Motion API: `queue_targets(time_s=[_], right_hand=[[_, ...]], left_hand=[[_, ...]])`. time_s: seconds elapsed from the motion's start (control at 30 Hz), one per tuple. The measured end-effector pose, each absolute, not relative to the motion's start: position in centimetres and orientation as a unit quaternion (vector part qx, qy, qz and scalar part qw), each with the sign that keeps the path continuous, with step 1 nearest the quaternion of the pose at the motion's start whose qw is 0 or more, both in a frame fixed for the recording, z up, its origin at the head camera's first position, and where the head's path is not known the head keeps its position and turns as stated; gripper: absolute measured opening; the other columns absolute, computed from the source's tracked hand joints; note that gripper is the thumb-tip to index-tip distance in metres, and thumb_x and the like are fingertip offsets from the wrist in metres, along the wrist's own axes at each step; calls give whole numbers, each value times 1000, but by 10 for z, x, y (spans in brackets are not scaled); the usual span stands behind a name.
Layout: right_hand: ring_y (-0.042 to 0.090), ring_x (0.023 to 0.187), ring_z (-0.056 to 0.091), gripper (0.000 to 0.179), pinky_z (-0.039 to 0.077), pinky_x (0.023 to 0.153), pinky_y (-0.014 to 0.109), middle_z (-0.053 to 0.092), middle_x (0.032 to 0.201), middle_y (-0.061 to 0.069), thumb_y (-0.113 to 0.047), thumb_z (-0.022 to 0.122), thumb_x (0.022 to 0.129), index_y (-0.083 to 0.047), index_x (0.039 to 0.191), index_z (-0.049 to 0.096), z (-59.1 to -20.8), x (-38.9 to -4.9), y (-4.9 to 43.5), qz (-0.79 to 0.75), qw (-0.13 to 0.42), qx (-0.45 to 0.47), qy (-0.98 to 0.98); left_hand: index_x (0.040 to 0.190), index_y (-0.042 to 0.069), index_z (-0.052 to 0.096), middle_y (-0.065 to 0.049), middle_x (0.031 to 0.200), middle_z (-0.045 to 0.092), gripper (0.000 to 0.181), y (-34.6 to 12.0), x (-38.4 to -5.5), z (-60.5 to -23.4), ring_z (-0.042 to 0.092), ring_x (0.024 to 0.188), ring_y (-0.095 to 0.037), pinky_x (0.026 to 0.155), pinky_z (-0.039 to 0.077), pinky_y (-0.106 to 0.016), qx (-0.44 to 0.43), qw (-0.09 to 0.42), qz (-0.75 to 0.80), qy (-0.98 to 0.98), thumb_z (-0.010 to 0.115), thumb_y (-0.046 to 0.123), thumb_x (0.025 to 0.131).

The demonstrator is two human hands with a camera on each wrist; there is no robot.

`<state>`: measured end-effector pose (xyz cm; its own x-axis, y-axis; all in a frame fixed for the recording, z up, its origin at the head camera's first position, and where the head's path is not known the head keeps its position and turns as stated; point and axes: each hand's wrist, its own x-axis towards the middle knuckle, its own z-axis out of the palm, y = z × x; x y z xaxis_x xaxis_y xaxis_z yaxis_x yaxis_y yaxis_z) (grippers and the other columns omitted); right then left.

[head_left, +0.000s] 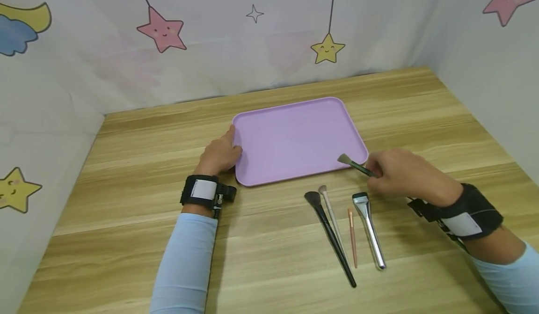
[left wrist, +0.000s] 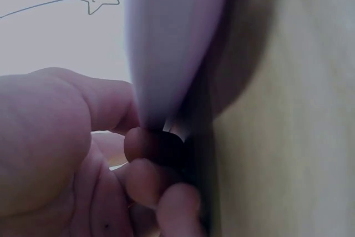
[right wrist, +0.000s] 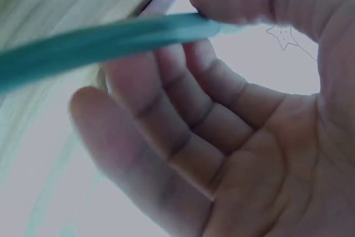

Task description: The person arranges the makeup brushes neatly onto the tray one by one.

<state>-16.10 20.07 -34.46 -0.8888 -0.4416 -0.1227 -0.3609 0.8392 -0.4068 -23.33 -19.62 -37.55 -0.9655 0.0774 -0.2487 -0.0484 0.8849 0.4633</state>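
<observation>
My left hand [head_left: 218, 156] grips the left edge of a purple tray [head_left: 290, 141]; in the left wrist view the tray's edge [left wrist: 166, 43] sits between thumb and curled fingers. My right hand [head_left: 404, 173], by the tray's near right corner, pinches a green-handled makeup brush [head_left: 359, 166]. Its bristles point left and overlap the tray's near rim. Up close in the right wrist view, thumb and fingertips hold the green handle [right wrist: 122, 38], the other fingers loosely bent below.
In front of the tray lie a black makeup brush [head_left: 330, 232], a slim pale-handled brush [head_left: 330, 211], a small pink brush [head_left: 352, 239] and a silver-handled flat brush [head_left: 370, 230]. A white curtain [head_left: 219, 61] with printed stars hangs behind the wooden table [head_left: 126, 220].
</observation>
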Motion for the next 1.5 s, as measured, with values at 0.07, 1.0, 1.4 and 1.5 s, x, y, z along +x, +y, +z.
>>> queue_targets(time_s=[0.07,1.0,1.4,1.5], right_hand=[[12,56,48,11,39,48,29,56,69,-1,-10,70,82,-3,90,68,-344,-162,199,-207,96,-208,951],[13,57,56,21,44,52,31,69,71,-1,-23,76,90,-4,81,76,-333,-176,186,-256,-38,-187,948],[16,54,55,23,42,49,30,65,64,-1,-24,76,90,-2,83,76,-332,-183,187,-266,-23,-154,951],[16,55,54,25,41,50,31,65,65,0,-25,75,90,-2,82,76,-333,-188,184,-262,-28,-154,952]], left_hand=[[162,7,11,-19,145,46,71,-196,-233,-375,54,93,-35,65,39,-38,8,130,239,962,39,24,99],[163,9,13,-16,147,46,70,-199,-233,-376,56,93,-34,67,41,-39,8,122,244,962,41,24,101],[162,4,10,-18,157,36,70,-197,-233,-377,51,116,-35,86,44,-43,12,120,269,955,40,22,102],[162,6,11,-18,153,42,69,-198,-232,-376,54,112,-35,77,45,-41,7,120,269,956,40,23,102]])
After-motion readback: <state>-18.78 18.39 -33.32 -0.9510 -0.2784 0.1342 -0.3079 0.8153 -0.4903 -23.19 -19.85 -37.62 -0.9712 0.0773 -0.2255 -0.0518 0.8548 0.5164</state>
